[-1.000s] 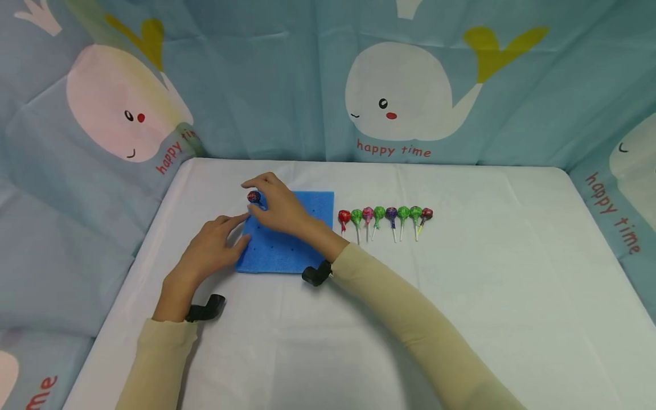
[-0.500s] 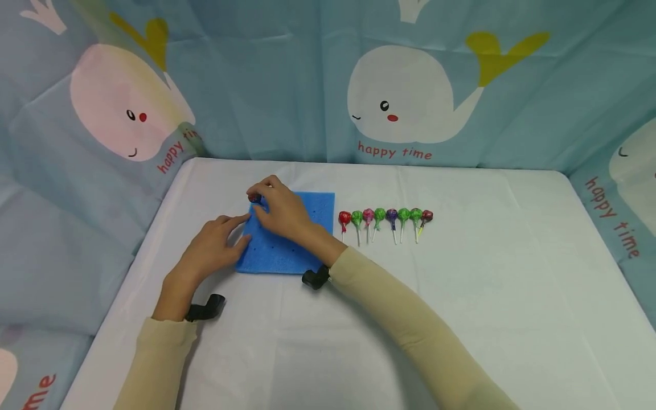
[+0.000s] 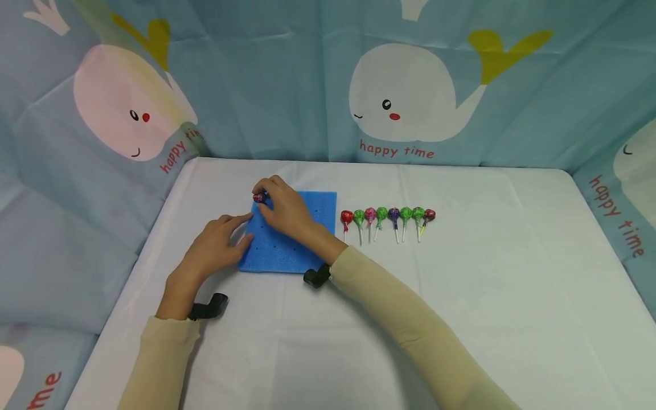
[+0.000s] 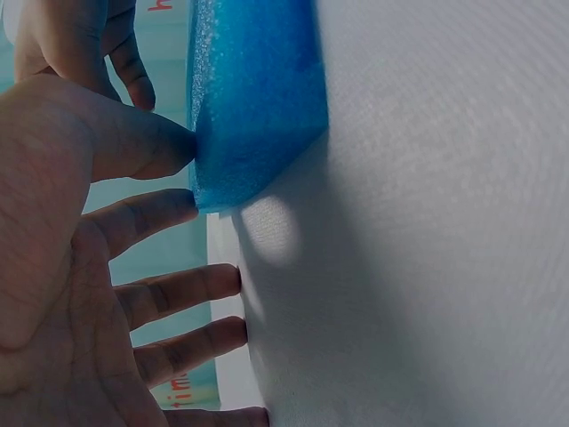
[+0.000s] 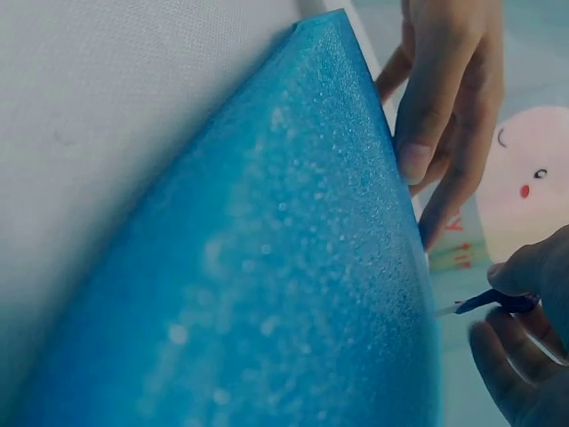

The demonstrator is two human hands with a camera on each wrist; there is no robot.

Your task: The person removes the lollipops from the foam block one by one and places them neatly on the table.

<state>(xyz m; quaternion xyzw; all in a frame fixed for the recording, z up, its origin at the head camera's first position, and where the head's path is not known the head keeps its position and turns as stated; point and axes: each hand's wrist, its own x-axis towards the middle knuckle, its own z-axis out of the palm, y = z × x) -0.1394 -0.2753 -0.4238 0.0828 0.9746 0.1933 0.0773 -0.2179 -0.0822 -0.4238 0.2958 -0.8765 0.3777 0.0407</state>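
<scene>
A blue foam block point(image 3: 277, 256) with small holes lies on the white table. Over its far left corner, my right hand point(image 3: 287, 213) pinches a lollipop point(image 3: 259, 197) in a dark red and blue wrapper. In the right wrist view, the lollipop's white stick point(image 5: 446, 310) points toward the foam's upper face; whether its end is in a hole, I cannot tell. My left hand point(image 3: 212, 247) rests at the block's left side with fingers spread. Its thumb point(image 4: 147, 147) and index finger touch the foam edge, and the other fingertips reach the table.
Right of the foam, a row of several wrapped lollipops point(image 3: 381, 213) lies on the table point(image 3: 461, 296), heads away from me. A curtain point(image 3: 287, 85) printed with whales hangs behind the table and along its sides. A black wrist camera point(image 3: 316, 276) overhangs the foam's near edge.
My right hand's fingers, spread around the lollipop's head a second ago, have drawn in round it, and it has shifted slightly right. The left hand stays at the foam's edge.
</scene>
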